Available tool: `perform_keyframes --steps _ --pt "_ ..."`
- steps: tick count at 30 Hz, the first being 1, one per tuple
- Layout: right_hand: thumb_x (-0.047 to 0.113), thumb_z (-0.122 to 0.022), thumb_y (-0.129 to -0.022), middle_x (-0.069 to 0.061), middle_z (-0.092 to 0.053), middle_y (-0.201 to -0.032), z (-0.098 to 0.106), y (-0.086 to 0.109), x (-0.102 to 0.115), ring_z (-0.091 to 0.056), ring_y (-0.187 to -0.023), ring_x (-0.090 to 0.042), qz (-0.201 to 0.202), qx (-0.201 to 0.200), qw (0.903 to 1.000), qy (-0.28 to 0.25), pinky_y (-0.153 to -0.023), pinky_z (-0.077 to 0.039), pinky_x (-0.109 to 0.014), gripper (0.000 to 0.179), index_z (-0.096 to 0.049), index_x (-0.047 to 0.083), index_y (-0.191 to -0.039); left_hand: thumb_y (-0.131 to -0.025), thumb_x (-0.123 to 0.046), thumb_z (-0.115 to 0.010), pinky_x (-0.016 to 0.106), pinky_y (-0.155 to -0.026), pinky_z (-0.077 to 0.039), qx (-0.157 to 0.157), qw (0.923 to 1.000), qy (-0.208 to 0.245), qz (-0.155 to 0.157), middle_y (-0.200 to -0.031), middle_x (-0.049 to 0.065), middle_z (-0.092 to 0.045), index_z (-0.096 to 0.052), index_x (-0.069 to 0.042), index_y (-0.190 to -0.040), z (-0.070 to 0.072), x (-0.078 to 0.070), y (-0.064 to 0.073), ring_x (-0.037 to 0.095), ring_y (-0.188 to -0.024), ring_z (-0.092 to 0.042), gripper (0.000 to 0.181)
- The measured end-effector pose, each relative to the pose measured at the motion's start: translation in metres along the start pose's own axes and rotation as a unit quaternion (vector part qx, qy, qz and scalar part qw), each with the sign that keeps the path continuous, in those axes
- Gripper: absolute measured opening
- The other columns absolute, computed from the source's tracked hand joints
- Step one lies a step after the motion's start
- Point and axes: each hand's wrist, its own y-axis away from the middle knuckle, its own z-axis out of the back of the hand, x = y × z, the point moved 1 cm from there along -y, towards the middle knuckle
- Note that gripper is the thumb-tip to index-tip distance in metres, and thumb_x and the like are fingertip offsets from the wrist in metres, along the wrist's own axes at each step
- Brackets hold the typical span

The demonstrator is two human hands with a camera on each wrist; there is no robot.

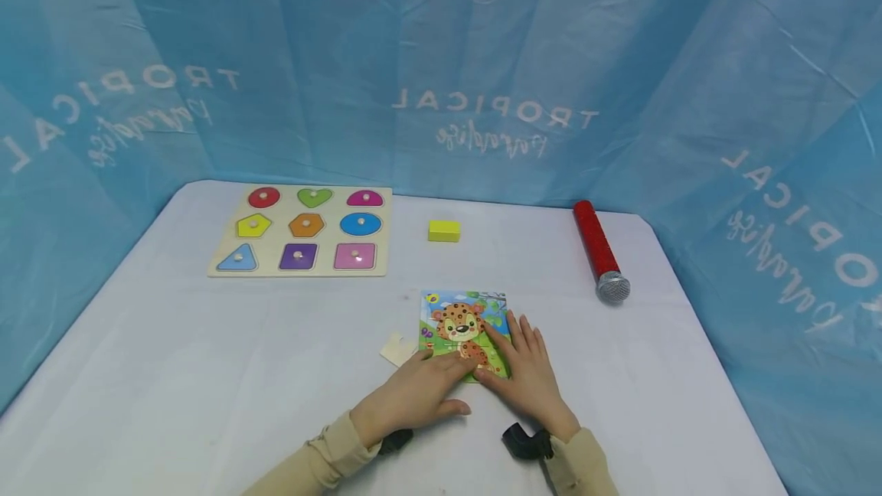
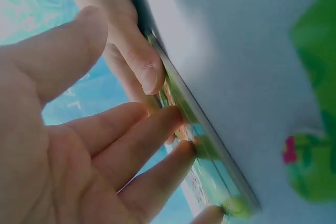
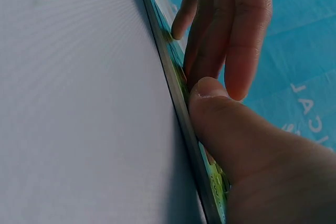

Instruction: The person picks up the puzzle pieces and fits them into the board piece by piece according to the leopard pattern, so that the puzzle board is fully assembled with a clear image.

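Note:
A square jigsaw puzzle (image 1: 460, 324) with a spotted leopard cub on a green and blue scene lies on the white table. From the near left, my left hand (image 1: 422, 393) reaches over its lower part, fingers extended and fingertips touching the picture. My right hand (image 1: 529, 373) lies along the right side, its thumb at the lower edge and the index finger on the picture. Both thumbs and fingers are spread, and the hands nearly meet at the lower middle. A pale loose puzzle piece (image 1: 397, 349) lies beside the left edge, partly hidden by my left hand.
At the back left lies a wooden shape board (image 1: 331, 239) with knobbed coloured shapes. Behind the puzzle sits a yellow block (image 1: 444, 231). A red microphone (image 1: 597, 247) with a silver head lies at the back right. Blue printed cloth (image 1: 331, 128) hangs around the table.

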Motion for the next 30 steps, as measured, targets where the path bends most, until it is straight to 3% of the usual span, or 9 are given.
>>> perform_keyframes --steps 4,7,10,14,17,21,25,30 --pt "0.049 -0.069 -0.081 -0.021 -0.023 -0.159 0.001 -0.001 0.0 -0.016 -0.147 -0.045 0.0 -0.001 1.0 0.002 -0.117 -0.011 -0.061 0.076 -0.045 0.017 -0.146 -0.092 -0.043 -0.062 0.05 -0.102 -0.044 0.0 0.9997 0.026 -0.003 -0.135 0.0 -0.06 -0.054 -0.017 -0.137 0.001 0.009 -0.003 0.015 -0.127 -0.055 0.053" --pt "0.05 -0.068 -0.082 -0.021 -0.022 -0.159 0.0 -0.002 0.001 -0.016 -0.147 -0.045 0.001 0.002 1.0 0.0 -0.118 -0.011 -0.061 0.076 -0.044 0.018 -0.147 -0.093 -0.036 -0.062 0.045 -0.103 -0.045 0.01 0.9949 0.1 -0.01 -0.134 0.0 -0.062 -0.056 -0.015 -0.136 0.007 0.025 -0.002 0.017 -0.123 -0.058 0.047" --pt "0.051 -0.068 -0.083 -0.02 -0.021 -0.16 -0.001 -0.002 0.001 -0.015 -0.148 -0.044 -0.001 0.009 1.0 0.001 -0.118 -0.01 -0.06 0.077 -0.043 0.019 -0.148 -0.091 -0.029 -0.067 0.042 -0.102 -0.046 -0.004 0.9895 0.144 0.004 -0.128 0.002 -0.065 -0.061 -0.013 -0.131 0.018 0.046 0.008 0.02 -0.119 -0.061 0.043" --pt "0.053 -0.067 -0.083 -0.02 -0.022 -0.159 -0.001 -0.001 0.0 -0.015 -0.147 -0.044 -0.008 0.011 0.9999 0.009 -0.118 -0.01 -0.06 0.077 -0.042 0.021 -0.148 -0.082 -0.02 -0.077 0.042 -0.096 -0.049 -0.045 0.9885 0.139 0.04 -0.114 0.0 -0.07 -0.068 -0.013 -0.118 0.031 0.063 0.029 0.02 -0.108 -0.064 0.038" --pt "0.052 -0.068 -0.082 -0.021 -0.024 -0.159 0.001 0.0 0.0 -0.017 -0.147 -0.045 -0.006 0.002 0.9999 0.011 -0.118 -0.011 -0.061 0.076 -0.043 0.021 -0.147 -0.075 -0.019 -0.083 0.037 -0.092 -0.05 -0.03 0.9882 0.146 0.036 -0.106 -0.005 -0.071 -0.071 -0.014 -0.111 0.031 0.065 0.044 0.015 -0.102 -0.064 0.038" --pt "0.052 -0.067 -0.083 -0.021 -0.022 -0.159 0.001 -0.001 -0.001 -0.016 -0.147 -0.045 -0.003 0.003 0.9999 0.012 -0.118 -0.01 -0.06 0.076 -0.042 0.021 -0.148 -0.064 -0.021 -0.089 0.032 -0.092 -0.048 0.006 0.9867 0.162 -0.002 -0.101 -0.014 -0.068 -0.073 -0.022 -0.105 0.024 0.06 0.057 0.008 -0.1 -0.058 0.044" --pt "0.052 -0.067 -0.083 -0.02 -0.02 -0.16 0.0 -0.002 -0.002 -0.014 -0.148 -0.043 -0.008 0.009 0.9998 0.014 -0.119 -0.008 -0.059 0.077 -0.041 0.022 -0.149 -0.059 -0.019 -0.092 0.033 -0.09 -0.044 0.011 0.9865 0.162 -0.018 -0.097 -0.023 -0.067 -0.075 -0.03 -0.101 0.019 0.055 0.06 0.004 -0.101 -0.051 0.047" --pt "0.052 -0.067 -0.082 -0.021 -0.021 -0.16 -0.002 -0.001 -0.002 -0.014 -0.148 -0.044 -0.009 0.008 0.9999 0.007 -0.119 -0.008 -0.06 0.077 -0.042 0.021 -0.148 -0.059 -0.015 -0.091 0.028 -0.086 -0.043 0.013 0.987 0.159 -0.018 -0.089 -0.021 -0.066 -0.075 -0.029 -0.098 0.016 0.053 0.059 0.0 -0.092 -0.051 0.045"
